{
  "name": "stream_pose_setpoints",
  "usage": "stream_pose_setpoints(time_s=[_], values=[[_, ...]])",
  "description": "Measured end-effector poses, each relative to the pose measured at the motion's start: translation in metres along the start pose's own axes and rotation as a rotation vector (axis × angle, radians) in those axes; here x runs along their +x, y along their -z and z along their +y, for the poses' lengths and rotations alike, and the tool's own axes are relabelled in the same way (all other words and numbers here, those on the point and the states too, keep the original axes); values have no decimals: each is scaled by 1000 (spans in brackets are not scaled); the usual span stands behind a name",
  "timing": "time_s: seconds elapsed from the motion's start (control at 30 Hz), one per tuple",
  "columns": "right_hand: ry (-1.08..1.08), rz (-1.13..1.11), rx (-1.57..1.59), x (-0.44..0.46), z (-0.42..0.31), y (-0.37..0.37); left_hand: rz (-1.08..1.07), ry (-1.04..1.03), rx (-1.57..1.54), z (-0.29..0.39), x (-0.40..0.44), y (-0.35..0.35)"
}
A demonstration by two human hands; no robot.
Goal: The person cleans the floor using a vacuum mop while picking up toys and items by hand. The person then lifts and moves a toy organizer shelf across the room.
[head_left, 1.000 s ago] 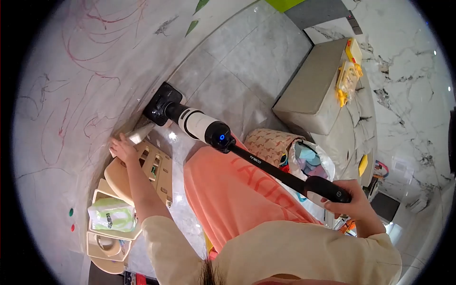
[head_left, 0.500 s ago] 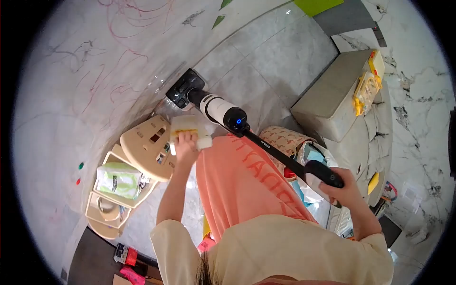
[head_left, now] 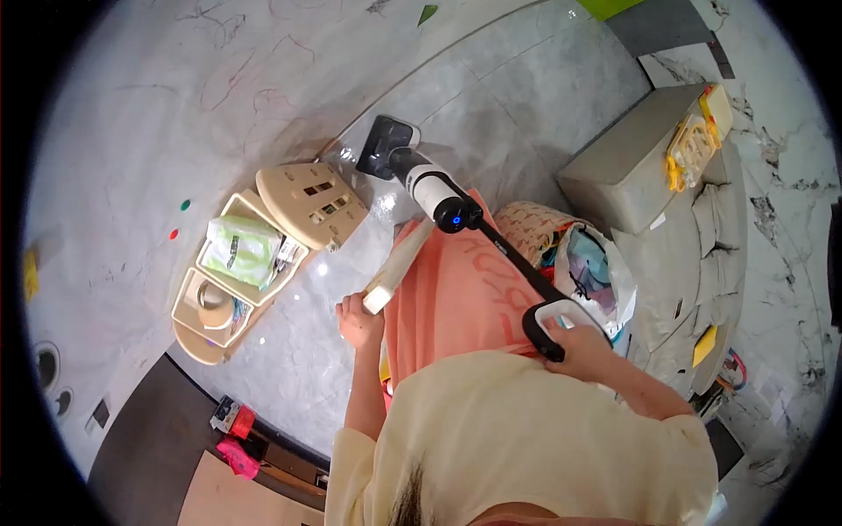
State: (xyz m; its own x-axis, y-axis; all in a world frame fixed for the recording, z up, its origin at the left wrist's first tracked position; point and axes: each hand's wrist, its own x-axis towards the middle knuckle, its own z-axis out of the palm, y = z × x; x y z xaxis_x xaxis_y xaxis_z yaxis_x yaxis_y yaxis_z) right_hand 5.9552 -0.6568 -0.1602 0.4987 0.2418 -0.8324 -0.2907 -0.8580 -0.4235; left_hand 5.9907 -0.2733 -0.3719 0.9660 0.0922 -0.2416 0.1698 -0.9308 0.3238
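Observation:
My right hand [head_left: 579, 349] is closed round the looped handle of a black-and-white cordless floor cleaner [head_left: 431, 195]. Its head rests on the grey tiled floor near the wall, and its long black stick slants back to me. In my left hand [head_left: 360, 323] is a flat white panel-like object [head_left: 399, 263], gripped at its near end and seen nearly edge-on beside the salmon-coloured cloth over my legs. I cannot make out its exact kind. To the left of that hand stands a beige tiered storage rack [head_left: 311, 203].
White bins of the rack hold a green-and-white packet [head_left: 241, 252] and a tape-like roll [head_left: 215, 304]. A woven basket [head_left: 531, 230] and a stuffed white bag [head_left: 618, 285] stand on the right, before a grey sofa [head_left: 605, 175]. A scribbled wall [head_left: 167, 114] rises at left.
My left hand has drawn back toward me, turning the white panel from face-up to edge-on. My right hand has pulled the handle lower and nearer. The view has shifted too.

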Motion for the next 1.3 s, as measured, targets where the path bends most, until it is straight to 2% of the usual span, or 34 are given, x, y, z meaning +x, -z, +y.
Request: stream_pose_setpoints(time_s=[0.07, 0.13, 0.17, 0.23, 0.27, 0.43, 0.6, 0.63, 0.67, 0.8, 0.87, 1.0, 1.1, 1.13, 1.2, 1.27, 1.3], values=[[-17, 45, -76, -12, -8, -6, 128, 107, -49, -16, -24, 13], [8, 73, -35, -19, -15, -24, 169, 116, -44, -30, -46, 27], [93, 167, 77, -19, -20, -37, 197, 182, -24, -37, -56, 36], [100, 175, 191, -14, -41, -51, 226, 296, -16, -53, -68, 47], [110, 166, 298, -13, -51, -57, 224, 289, -26, -65, -76, 52], [93, 272, 447, 0, -83, -87, 304, 421, -66, -115, -122, 76], [128, 364, 653, 29, -81, -105, 359, 510, -115, -141, -148, 89], [110, 301, 874, 31, -88, -103, 337, 531, -109, -143, -149, 91], [95, 230, 1095, 33, -94, -103, 340, 516, -111, -141, -150, 95], [144, 220, 1042, 38, -100, -111, 236, 480, -29, -135, -158, 103], [91, 203, 1231, 36, -98, -113, 231, 428, 7, -130, -154, 104], [150, 223, 1376, 24, -81, -118, 154, 412, 0, -132, -152, 102], [-45, 225, 1796, 25, -81, -122, 127, 430, -135, -132, -155, 100], [-48, 213, 1803, 26, -84, -124, 122, 463, -173, -129, -154, 99], [208, -74, 2552, 29, -86, -123, 116, 485, -199, -125, -158, 102], [8, 1, 2712, 24, -114, -111, 171, 449, -285, -117, -151, 94], [22, 93, 2666, 23, -129, -110, 189, 404, -231, -123, -147, 87]])
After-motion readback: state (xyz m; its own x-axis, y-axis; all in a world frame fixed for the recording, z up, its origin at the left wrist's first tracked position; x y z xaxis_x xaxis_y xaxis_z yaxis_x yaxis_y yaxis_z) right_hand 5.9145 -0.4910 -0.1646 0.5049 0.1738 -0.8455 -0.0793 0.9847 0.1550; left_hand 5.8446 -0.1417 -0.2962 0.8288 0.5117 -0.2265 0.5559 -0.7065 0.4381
